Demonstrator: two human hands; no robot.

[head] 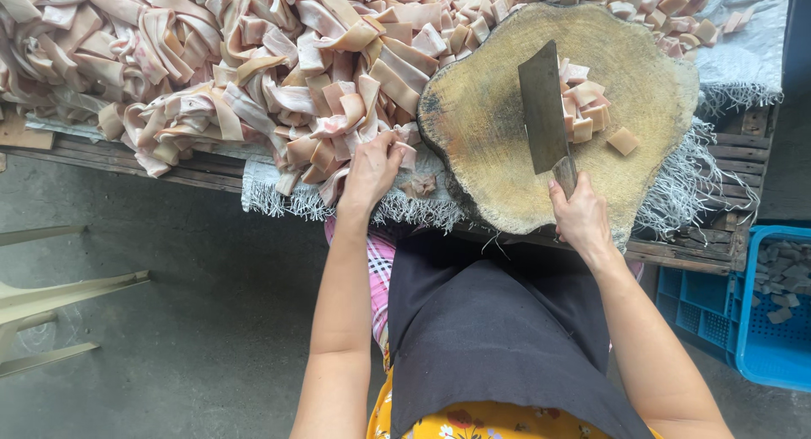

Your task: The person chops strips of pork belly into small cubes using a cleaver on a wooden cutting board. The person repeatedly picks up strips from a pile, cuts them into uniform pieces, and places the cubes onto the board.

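The right hand (pixel 581 217) is closed tight around the handle of a big flat grey cleaver (pixel 543 109), which rests on the round, worn wooden chopping block (pixel 498 143) beside a few small pink cut squares (pixel 583 109). The left hand (pixel 372 170) curls its fingers into the big pile of long pale pink meat strips (pixel 220 59) lying just left of the block. It looks like the picking-up step between cuts, and the next move would need a strip pulled free, laid flat on the block, and fingers kept away from the blade.
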